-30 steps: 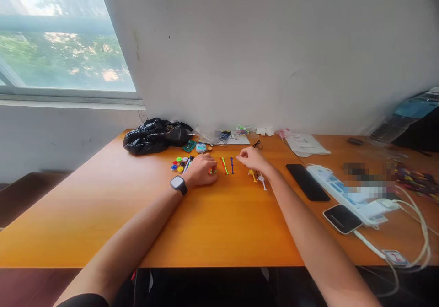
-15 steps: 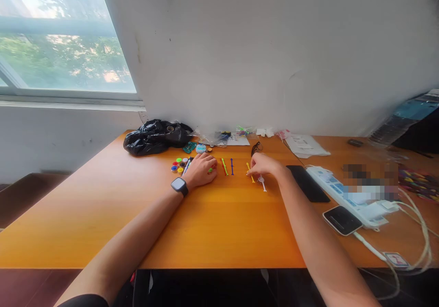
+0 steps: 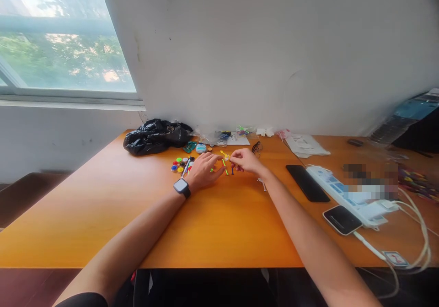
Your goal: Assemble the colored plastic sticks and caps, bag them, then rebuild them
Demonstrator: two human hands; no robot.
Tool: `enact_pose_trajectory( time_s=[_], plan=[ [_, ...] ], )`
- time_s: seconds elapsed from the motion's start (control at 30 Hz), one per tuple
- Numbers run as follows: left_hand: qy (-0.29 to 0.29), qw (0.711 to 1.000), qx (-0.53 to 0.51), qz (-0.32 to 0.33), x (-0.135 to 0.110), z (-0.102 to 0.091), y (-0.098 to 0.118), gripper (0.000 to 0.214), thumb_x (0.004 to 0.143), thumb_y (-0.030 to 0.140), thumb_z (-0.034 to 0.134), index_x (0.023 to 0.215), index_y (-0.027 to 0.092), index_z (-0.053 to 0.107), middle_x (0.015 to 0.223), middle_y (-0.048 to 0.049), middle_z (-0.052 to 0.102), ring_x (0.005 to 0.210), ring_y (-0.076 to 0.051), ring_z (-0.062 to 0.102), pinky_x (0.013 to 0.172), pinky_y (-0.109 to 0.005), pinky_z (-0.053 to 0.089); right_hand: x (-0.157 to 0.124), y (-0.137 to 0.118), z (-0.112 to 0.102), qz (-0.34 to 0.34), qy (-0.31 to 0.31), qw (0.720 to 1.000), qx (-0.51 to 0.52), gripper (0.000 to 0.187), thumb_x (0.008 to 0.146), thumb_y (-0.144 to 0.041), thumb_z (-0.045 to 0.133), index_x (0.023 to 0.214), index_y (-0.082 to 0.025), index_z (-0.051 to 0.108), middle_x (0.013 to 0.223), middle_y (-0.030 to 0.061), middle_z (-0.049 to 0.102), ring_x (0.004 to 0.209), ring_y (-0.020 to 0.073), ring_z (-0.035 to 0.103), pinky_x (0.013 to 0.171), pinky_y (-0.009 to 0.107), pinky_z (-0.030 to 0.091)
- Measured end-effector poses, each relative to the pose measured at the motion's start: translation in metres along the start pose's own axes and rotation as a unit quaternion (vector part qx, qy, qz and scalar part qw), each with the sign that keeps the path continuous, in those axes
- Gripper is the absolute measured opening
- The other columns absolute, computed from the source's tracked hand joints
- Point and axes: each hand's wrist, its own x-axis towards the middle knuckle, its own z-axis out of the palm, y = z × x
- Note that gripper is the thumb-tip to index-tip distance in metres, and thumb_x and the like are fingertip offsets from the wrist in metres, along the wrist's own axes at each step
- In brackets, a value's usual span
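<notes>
A small yellow plastic stick with an arrow-like tip (image 3: 224, 155) is pinched in my right hand (image 3: 246, 160), close to the fingertips of my left hand. My left hand (image 3: 205, 169) hovers low over the table, its thumb and forefinger apart, with a watch (image 3: 181, 186) on the wrist. Below the fingers lie a green stick (image 3: 225, 167) and a dark blue stick (image 3: 232, 170), the blue one partly covered by my right hand. Beneath my right wrist a white stick (image 3: 264, 185) is half hidden. Colourful round caps (image 3: 174, 165) and a pen-like item (image 3: 185, 166) sit left of my left hand.
A black plastic bag (image 3: 154, 137) and clear packaging line the wall. Dark glasses or a cord (image 3: 256, 148) lie behind my right hand. To the right are a black phone (image 3: 307, 183), a white power strip (image 3: 334, 188), a black device (image 3: 343, 220) and cables.
My right hand has lifted the yellow stick from the table and carried it left towards my left hand. The left hand has shifted slightly and its thumb and forefinger have spread.
</notes>
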Motion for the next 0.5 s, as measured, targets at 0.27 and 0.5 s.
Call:
enact_pose_trajectory(
  time_s=[0.27,0.5],
  plan=[
    [0.031,0.998,-0.038,-0.026,0.000,0.003,-0.003,0.034,0.107,0.033,0.059,0.139,0.024,0.058,0.122,-0.0118,0.069,0.114,-0.026,0.066,0.095,-0.040,0.055,-0.011,-0.019,0.034,-0.125,0.124,0.968,-0.179,0.015,0.090,-0.031,0.065,0.079,-0.021,0.066,0.076,0.0032,0.074,0.068,0.0167,0.064,0.064,0.026,0.045],
    [0.045,0.994,-0.104,-0.012,-0.001,0.005,-0.004,0.018,0.106,0.023,0.056,0.122,0.025,0.063,0.114,-0.0087,0.069,0.107,-0.021,0.067,0.092,-0.036,0.056,-0.001,-0.017,0.036,-0.058,0.063,0.993,0.076,0.020,0.083,-0.035,0.069,0.095,-0.018,0.069,0.082,0.0033,0.072,0.069,0.0143,0.063,0.064,0.025,0.049]
  ],
)
